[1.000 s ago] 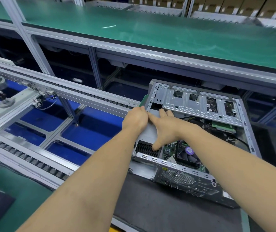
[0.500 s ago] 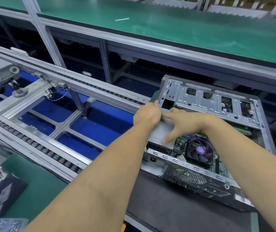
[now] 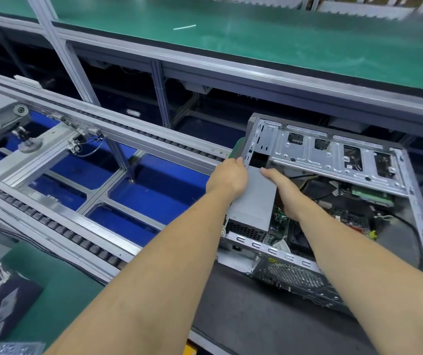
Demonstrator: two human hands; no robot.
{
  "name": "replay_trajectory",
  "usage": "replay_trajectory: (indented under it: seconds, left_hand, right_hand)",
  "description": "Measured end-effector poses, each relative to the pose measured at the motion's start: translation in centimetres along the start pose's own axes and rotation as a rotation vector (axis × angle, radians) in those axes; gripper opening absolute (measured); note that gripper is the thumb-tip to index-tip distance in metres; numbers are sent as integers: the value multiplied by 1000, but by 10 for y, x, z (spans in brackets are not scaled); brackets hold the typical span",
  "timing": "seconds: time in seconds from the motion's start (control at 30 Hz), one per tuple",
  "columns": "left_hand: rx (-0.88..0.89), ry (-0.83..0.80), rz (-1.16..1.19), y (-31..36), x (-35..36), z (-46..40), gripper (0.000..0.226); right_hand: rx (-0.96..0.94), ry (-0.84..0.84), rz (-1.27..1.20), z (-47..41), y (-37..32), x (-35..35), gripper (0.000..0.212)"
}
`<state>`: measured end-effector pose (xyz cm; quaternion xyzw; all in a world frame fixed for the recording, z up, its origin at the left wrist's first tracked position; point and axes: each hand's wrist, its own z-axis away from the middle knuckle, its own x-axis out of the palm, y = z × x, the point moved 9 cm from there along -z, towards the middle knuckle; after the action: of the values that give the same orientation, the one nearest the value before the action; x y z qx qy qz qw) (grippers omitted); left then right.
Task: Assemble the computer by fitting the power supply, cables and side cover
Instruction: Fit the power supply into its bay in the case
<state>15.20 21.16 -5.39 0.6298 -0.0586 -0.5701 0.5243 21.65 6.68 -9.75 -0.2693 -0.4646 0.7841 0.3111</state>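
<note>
Looking down from the head camera, an open computer case (image 3: 410, 226) lies on its side on a dark mat (image 3: 256, 319) at the near right part of the bench, its open face turned up and its rear panel with a mesh grille (image 3: 295, 275) facing the near edge. A grey power supply (image 3: 254, 203) sits in the left rear corner of the case, its vented end (image 3: 246, 229) just behind the rear rail. The left hand (image 3: 227, 179) is curled over the far left edge of the power supply, fingers wrapped round it beside the case's left wall. The right hand (image 3: 283, 193) lies along the right side of the power supply with fingers held together and straight, the fingertips (image 3: 265, 171) touching its far right corner; whether the thumb grips anything cannot be told. A silver drive bracket (image 3: 333, 155) spans the far side of the case, and beneath it cables (image 3: 305, 183), a green circuit board (image 3: 279, 219) and a small yellow part (image 3: 372, 234) show inside. To the left of the case runs a roller conveyor (image 3: 59, 226) over blue panels (image 3: 154, 193), and a green-topped upper shelf (image 3: 256, 42) crosses the far side of the view
</note>
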Motion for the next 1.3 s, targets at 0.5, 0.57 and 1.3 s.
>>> replay_trajectory:
  seconds: [0.5, 0.57, 1.3]
  left_hand:
    - [-19, -38, 67, -2, 0, -1, 52]
    - [-22, -31, 34, -2, 0, 1, 52]
    - [-222, 386, 331, -73, 32, 214, 125]
  right_hand:
    - [-68, 58, -96, -13, -2, -2, 25]
    - [-58, 59, -100, -14, 0, -4, 26]
    - [44, 91, -86, -9, 11, -5, 115]
